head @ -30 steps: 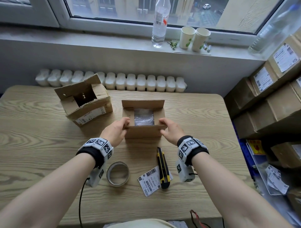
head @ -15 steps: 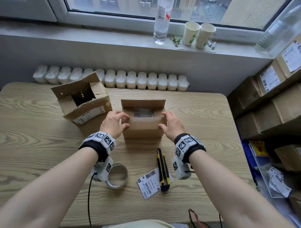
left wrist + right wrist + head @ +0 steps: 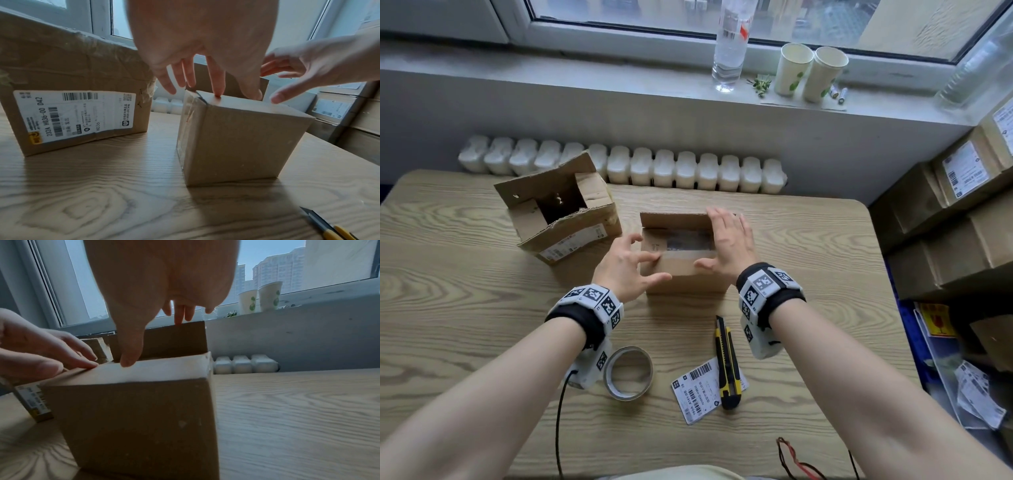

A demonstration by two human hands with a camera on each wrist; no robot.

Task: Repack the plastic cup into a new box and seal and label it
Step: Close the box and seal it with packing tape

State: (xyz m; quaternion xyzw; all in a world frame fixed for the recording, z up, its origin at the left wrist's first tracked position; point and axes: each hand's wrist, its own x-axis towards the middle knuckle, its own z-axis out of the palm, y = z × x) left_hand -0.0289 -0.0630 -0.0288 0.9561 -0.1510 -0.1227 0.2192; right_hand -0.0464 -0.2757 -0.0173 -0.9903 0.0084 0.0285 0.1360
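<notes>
The new small cardboard box (image 3: pixel 688 279) stands mid-table. Its near flap lies folded over the top, and the far flap (image 3: pixel 671 219) still stands up. Through the gap between them shows the plastic cup in clear wrap (image 3: pixel 690 241). My left hand (image 3: pixel 628 265) has spread fingers, whose tips press the near flap at the box's left corner (image 3: pixel 216 95). My right hand (image 3: pixel 726 240) reaches over the opening with straight fingers touching the far flap's top edge (image 3: pixel 179 322), its thumb near the folded flap (image 3: pixel 131 360). Neither hand holds anything.
The torn old box (image 3: pixel 561 219) with a shipping label (image 3: pixel 74 115) stands open just left of the new box. Nearer me lie a tape roll (image 3: pixel 628 371), a yellow utility knife (image 3: pixel 726 363) and a loose label (image 3: pixel 698 389). Stacked cartons (image 3: pixel 962 219) fill the right side.
The near flap has gone from upright to folded down over the opening. My right hand left that flap and moved back to the far flap; my left hand stayed at the left corner.
</notes>
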